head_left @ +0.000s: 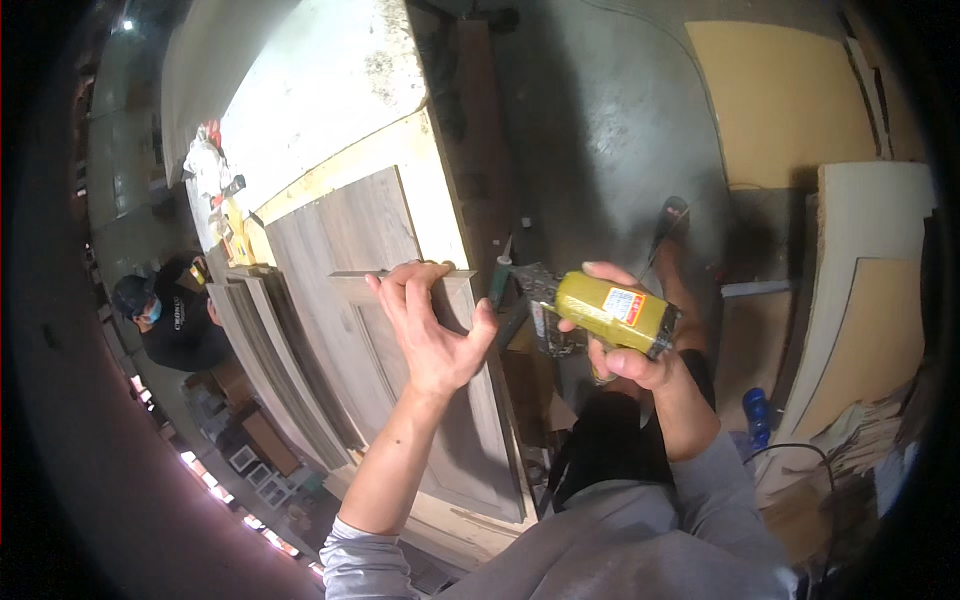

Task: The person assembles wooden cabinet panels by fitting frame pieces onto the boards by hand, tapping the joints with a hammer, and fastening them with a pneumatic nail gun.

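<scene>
1. Step in hand: I judge this to be a holding and positioning step. My left hand steadies the wood panel while my right hand holds a power tool ready beside it.
2. Left grip: fingers spread, resting over the panel's upper edge, thumb held out near the right corner. Nothing is pinched between thumb and fingers, as far as I can see.
3. Right grip: fingers and thumb closed around the tool's yellow-green body. The tool's dark end faces the panel but stands apart from it. I cannot tell whether a finger is on a trigger.
4. Next move: in my judgement, it calls for firm left-hand pressure, a square approach of the tool to the edge, and left fingers clear of its dark end.
5. Location: the panel lies on the workbench, in front of me and left of the tool. It overlaps a similar board beyond it; a stack of boards stands to its left.
6. Appearance: grey-brown wood grain, a raised border around a recessed centre, straight edges. My hand hides part of the upper border.
</scene>
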`<action>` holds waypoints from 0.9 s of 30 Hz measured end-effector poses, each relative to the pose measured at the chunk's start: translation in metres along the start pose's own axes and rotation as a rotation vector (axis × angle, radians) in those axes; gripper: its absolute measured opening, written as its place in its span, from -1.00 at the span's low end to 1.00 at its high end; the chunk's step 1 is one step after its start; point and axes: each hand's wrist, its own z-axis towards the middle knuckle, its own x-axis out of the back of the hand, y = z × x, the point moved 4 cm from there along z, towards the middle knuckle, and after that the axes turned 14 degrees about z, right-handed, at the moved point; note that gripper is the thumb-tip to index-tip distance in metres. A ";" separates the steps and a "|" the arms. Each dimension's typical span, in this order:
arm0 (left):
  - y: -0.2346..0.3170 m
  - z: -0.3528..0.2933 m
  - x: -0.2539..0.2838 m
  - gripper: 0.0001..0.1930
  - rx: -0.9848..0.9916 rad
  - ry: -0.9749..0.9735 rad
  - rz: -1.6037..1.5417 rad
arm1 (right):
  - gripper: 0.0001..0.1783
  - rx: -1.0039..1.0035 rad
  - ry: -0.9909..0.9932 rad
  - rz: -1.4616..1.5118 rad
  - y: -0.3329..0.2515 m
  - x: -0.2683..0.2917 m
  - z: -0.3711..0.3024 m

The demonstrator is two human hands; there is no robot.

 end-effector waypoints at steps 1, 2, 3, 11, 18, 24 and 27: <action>0.000 -0.001 0.001 -0.45 -0.004 0.005 0.010 | -0.05 0.031 -0.013 0.035 -0.002 0.004 -0.001; 0.000 -0.003 0.002 -0.45 0.014 0.018 0.002 | -0.04 0.060 -0.028 0.072 -0.007 0.006 -0.003; 0.001 -0.004 0.001 -0.43 -0.032 0.000 -0.004 | -0.01 0.043 0.001 0.068 -0.012 0.007 -0.005; 0.027 -0.045 0.002 -0.50 -0.255 -0.080 -0.101 | 0.02 -0.052 0.069 -0.077 -0.041 0.040 -0.012; 0.030 -0.124 0.012 -0.54 -0.280 -0.303 -0.348 | 0.19 -0.209 0.077 -0.199 -0.081 0.042 0.011; -0.021 -0.087 0.016 -0.35 0.685 0.099 0.069 | 0.18 -0.212 0.080 -0.291 -0.087 0.047 0.025; -0.040 -0.080 0.004 -0.37 0.820 0.057 0.055 | 0.18 -0.284 0.041 -0.313 -0.086 0.041 0.032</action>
